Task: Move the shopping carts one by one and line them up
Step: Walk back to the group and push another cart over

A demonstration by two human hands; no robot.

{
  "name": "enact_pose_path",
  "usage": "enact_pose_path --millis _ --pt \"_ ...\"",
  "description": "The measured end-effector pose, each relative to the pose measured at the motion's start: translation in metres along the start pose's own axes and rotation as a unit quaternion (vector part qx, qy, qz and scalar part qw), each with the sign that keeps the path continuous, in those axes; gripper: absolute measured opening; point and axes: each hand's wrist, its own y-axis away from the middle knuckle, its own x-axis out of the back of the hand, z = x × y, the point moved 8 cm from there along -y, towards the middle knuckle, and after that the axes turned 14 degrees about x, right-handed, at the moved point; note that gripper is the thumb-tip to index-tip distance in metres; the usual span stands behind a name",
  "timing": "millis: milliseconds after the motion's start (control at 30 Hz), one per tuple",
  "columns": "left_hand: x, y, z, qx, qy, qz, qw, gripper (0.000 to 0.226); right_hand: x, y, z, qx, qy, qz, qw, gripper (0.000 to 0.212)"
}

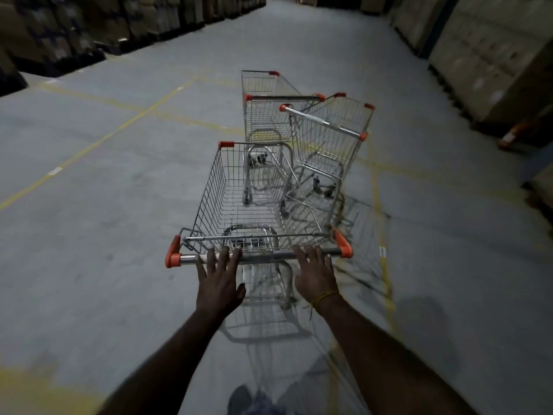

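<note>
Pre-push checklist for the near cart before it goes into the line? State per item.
1. Left hand on handle bar: ok, fingers straight over it.
2. Right hand on the bar: ok, fingers straight, not wrapped.
3. Near cart basket empty: ok.
4. Aimed at the far cart ahead: ok, roughly in line.
5. Angled cart clear of the path: not ok, it sits skewed beside the near cart's right front.
6. Wheels free: cannot tell.
</note>
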Motion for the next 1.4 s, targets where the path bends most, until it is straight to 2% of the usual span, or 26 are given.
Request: enact_pose_path --millis 200,467,700,933,1100,1300,1400 --pt "0.001 0.062 0.006 -0.051 -0.016 -0.043 0.998 0.114 0.000 0.083 -0.007 -0.022 0.015 -0.003 1.000 0.075" --pt "0.008 0.157 0.011 -0.130 -0.044 -0.095 0.986 0.111 -0.009 0.208 -0.035 -0.083 0.008 -0.030 0.996 0.085" --pt "0.014 0.226 0.012 -0.202 -0.036 -0.079 0.976 0.110 -0.012 0.303 -0.072 -0.166 -0.024 -0.011 0.986 0.091" --pt "0.024 0.284 0.002 -0.317 -0.014 -0.049 0.947 0.092 -0.018 0.381 -0.130 -0.254 0.008 0.026 0.967 0.089" --pt "0.029 0.323 -0.017 -0.380 -0.001 -0.056 0.923 0.104 -0.033 0.431 -0.177 -0.308 0.011 0.044 0.950 0.081" --pt "0.042 0.382 -0.031 -0.424 0.017 -0.062 0.903 0.096 -0.048 0.495 -0.229 -0.375 0.044 0.051 0.924 0.097" --pt "0.041 0.412 -0.036 -0.444 0.012 -0.084 0.892 0.099 -0.053 0.527 -0.249 -0.390 0.057 0.041 0.918 0.102"
